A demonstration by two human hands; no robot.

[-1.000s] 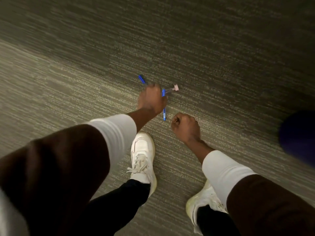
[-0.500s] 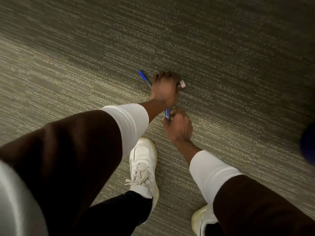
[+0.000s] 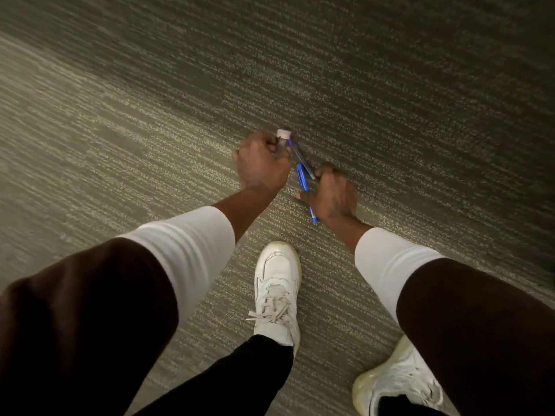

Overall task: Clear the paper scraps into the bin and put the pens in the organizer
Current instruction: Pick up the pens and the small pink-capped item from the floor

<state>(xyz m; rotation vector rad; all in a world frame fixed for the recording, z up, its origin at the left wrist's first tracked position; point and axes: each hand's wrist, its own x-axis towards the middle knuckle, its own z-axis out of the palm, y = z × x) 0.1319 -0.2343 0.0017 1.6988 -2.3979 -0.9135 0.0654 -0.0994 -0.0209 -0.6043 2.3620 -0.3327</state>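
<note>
Both arms reach down toward the carpet [image 3: 390, 85], white sleeves pushed out of dark brown ones. The left hand [image 3: 261, 166] is curled into a fist, knuckles up, closed on a pink-capped pen [image 3: 283, 134] whose cap pokes out just past its fingers. The right hand [image 3: 333, 196] is closed round a blue pen [image 3: 301, 177], which slants up toward the left hand, its tip showing below the palm. A grey-barrelled pen [image 3: 303, 159] crosses between both hands; whose grip holds it is unclear. No writing is legible on the pens or the white shoes [image 3: 277, 292].
</note>
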